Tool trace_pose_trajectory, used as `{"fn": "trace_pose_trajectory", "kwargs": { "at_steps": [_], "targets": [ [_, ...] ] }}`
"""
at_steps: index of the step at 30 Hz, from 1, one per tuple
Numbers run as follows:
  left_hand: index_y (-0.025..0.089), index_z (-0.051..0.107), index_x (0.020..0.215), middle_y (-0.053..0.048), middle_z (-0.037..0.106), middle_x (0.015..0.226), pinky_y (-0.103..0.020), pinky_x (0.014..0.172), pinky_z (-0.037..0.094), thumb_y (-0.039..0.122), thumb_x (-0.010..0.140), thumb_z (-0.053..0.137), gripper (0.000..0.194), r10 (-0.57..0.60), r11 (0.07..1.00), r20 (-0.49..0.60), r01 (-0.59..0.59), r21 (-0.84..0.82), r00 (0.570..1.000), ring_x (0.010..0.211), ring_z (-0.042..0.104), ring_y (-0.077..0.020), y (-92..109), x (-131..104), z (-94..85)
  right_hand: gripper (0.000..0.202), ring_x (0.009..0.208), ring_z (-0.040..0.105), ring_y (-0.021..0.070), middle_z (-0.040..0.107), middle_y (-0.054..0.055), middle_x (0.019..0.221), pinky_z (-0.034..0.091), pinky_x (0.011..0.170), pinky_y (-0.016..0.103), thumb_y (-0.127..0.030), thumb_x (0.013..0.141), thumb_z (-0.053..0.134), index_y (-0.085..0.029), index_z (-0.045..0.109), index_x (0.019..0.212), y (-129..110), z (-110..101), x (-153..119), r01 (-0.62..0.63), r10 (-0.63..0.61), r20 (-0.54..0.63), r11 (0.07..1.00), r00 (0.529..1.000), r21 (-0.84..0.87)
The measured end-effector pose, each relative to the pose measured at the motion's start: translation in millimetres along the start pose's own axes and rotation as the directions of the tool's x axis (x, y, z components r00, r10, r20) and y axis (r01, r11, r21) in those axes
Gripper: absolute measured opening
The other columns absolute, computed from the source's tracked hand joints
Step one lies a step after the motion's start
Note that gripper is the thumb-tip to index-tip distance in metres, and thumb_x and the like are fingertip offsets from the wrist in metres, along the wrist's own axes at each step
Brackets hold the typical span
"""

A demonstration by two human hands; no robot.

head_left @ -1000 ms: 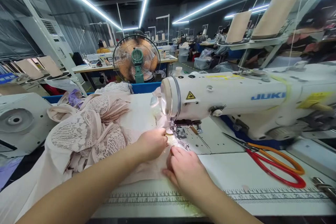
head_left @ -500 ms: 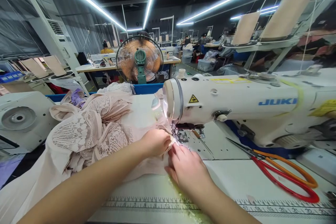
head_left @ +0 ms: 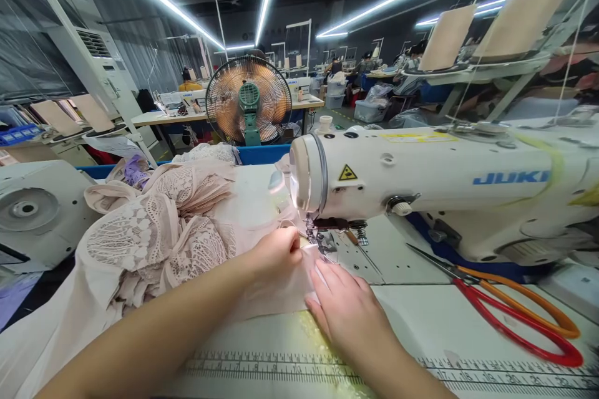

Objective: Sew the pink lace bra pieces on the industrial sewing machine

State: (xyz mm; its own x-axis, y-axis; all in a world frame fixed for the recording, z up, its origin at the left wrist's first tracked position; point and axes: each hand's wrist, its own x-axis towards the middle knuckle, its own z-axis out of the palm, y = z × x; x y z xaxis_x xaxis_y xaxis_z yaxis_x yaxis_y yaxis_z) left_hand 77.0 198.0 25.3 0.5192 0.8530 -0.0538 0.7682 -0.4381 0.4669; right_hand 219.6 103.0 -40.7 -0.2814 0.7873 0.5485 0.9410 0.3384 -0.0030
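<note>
Fabric: pale pink cloth [head_left: 281, 287] lies on the table [head_left: 421, 318], its near edge under both hands, its far end just at the presser foot [head_left: 322, 242] of the machine.
Left hand: the left hand [head_left: 276, 254] rests on the cloth just left of the foot, fingers curled together and pinching a fold of it.
Right hand: the right hand [head_left: 349, 312] lies flat on the cloth's right edge, fingers straight and side by side (nothing gripped, only pressed down), fingertips near the foot.
Lace: a heap of pink lace [head_left: 159, 230] is piled to the left, joined to the cloth and spilling off the table's near-left side.
Machine: a white sewing machine [head_left: 435, 181] spans the right half, its head over the cloth.
Scissors: scissors [head_left: 515, 312] with red and orange handles lie on the table right of the hands, well apart from them.
Ruler: a printed scale [head_left: 281, 366] runs along the table's near edge.
Fan: a fan [head_left: 249, 100] stands far behind the lace.
</note>
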Motion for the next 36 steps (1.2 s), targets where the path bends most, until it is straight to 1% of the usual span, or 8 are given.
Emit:
{"fn": "trace_pose_trajectory", "kwargs": {
  "at_steps": [6, 14, 18, 22, 26, 30, 33, 36],
  "targets": [
    [0.019, 0.045, 0.073, 0.008, 0.044, 0.053, -0.019, 0.04, 0.033, 0.017, 0.075, 0.053, 0.008, 0.027, 0.988, 0.19, 0.003, -0.155, 0.981, 0.043, 0.042, -0.0085, -8.0, 5.5, -14.8, 0.029, 0.105, 0.057, 0.0238, 0.068, 0.008, 0.113, 0.038, 0.08, 0.036, -0.03, 0.087, 0.046, -0.017, 0.067, 0.102, 1.2, 1.1, -4.3, -0.019, 0.019, -0.009, 0.999, 1.0, 0.046],
    [0.016, 0.057, 0.077, -0.002, 0.063, 0.084, -0.025, 0.068, 0.045, 0.006, 0.07, 0.055, 0.012, 0.045, 0.998, 0.074, -0.042, -0.041, 0.996, 0.079, 0.058, -0.016, -18.9, 4.5, -2.9, 0.034, 0.1, 0.058, 0.0243, 0.069, 0.008, 0.109, 0.04, 0.08, 0.037, -0.029, 0.09, 0.039, -0.014, 0.067, 0.102, 2.4, -8.5, -11.1, 0.032, -0.032, -0.016, 0.999, 0.999, 0.036],
    [0.017, 0.057, 0.097, -0.002, 0.065, 0.088, -0.026, 0.066, 0.046, 0.012, 0.074, 0.059, 0.023, 0.005, 1.0, 0.08, -0.006, 0.012, 0.997, 0.076, 0.059, -0.0165, -14.7, -5.6, -13.3, 0.035, 0.1, 0.058, 0.0247, 0.067, 0.01, 0.111, 0.042, 0.078, 0.038, -0.027, 0.093, 0.034, -0.014, 0.065, 0.102, 5.5, -11.3, -21.7, 0.064, -0.062, -0.038, 0.997, 0.997, 0.044],
    [0.017, 0.059, 0.089, -0.005, 0.063, 0.096, -0.028, 0.069, 0.046, 0.015, 0.078, 0.058, 0.011, 0.001, 0.992, 0.08, -0.011, 0.126, 0.997, 0.081, 0.058, -0.0178, -3.4, -41.4, -41.0, 0.025, 0.095, 0.06, 0.0238, 0.067, 0.009, 0.105, 0.046, 0.074, 0.034, -0.029, 0.087, 0.046, -0.016, 0.061, 0.102, 20.1, -23.9, -32.5, 0.234, -0.234, 0.003, 0.97, 0.972, 0.07],
    [0.016, 0.063, 0.099, -0.013, 0.062, 0.111, -0.044, 0.088, 0.044, 0.028, 0.07, 0.07, 0.032, 0.04, 0.851, 0.334, -0.207, 0.482, 0.942, 0.104, 0.056, -0.0301, -9.7, -101.7, -44.7, 0.029, 0.084, 0.06, 0.0171, 0.065, 0.003, 0.096, 0.048, 0.07, 0.026, -0.013, 0.079, 0.048, -0.023, 0.056, 0.105, 28.5, -37.5, -37.5, 0.241, -0.272, 0.123, 0.944, 0.954, 0.224],
    [0.025, 0.057, 0.12, -0.016, 0.043, 0.139, -0.06, 0.096, 0.032, 0.009, 0.078, 0.054, 0.045, -0.006, 0.682, 0.123, -0.086, 0.726, 0.992, 0.122, 0.044, -0.0386, -40.9, -145.1, -26.5, 0.03, 0.061, 0.054, 0.0168, 0.06, 0.0, 0.072, 0.04, 0.053, 0.027, 0.001, 0.062, 0.043, -0.024, 0.055, 0.072, 16.3, -34.1, -32.0, 0.196, -0.233, 0.136, 0.95, 0.963, 0.242],
    [0.029, 0.057, 0.121, -0.016, 0.059, 0.118, -0.049, 0.083, 0.044, 0.002, 0.076, 0.046, 0.053, -0.022, 0.662, 0.098, -0.059, 0.747, 0.995, 0.099, 0.059, -0.0323, -53.7, -154.3, -31.8, 0.028, 0.05, 0.047, 0.0168, 0.052, 0.0, 0.058, 0.032, 0.046, 0.028, 0.004, 0.053, 0.04, -0.023, 0.049, 0.057, 11.7, -32.1, -21.1, 0.186, -0.202, 0.062, 0.961, 0.977, 0.205],
    [0.031, 0.056, 0.121, -0.008, 0.064, 0.091, -0.035, 0.07, 0.047, 0.005, 0.077, 0.042, 0.054, -0.06, 0.765, 0.13, -0.038, 0.643, 0.99, 0.08, 0.061, -0.0246, -48.3, -155.0, -64.5, 0.03, 0.06, 0.054, 0.0155, 0.058, 0.0, 0.067, 0.039, 0.051, 0.025, 0.001, 0.07, 0.038, -0.024, 0.055, 0.067, 24.0, -50.4, -7.6, 0.066, -0.184, 0.215, 0.883, 0.959, 0.465]
  ]
}}
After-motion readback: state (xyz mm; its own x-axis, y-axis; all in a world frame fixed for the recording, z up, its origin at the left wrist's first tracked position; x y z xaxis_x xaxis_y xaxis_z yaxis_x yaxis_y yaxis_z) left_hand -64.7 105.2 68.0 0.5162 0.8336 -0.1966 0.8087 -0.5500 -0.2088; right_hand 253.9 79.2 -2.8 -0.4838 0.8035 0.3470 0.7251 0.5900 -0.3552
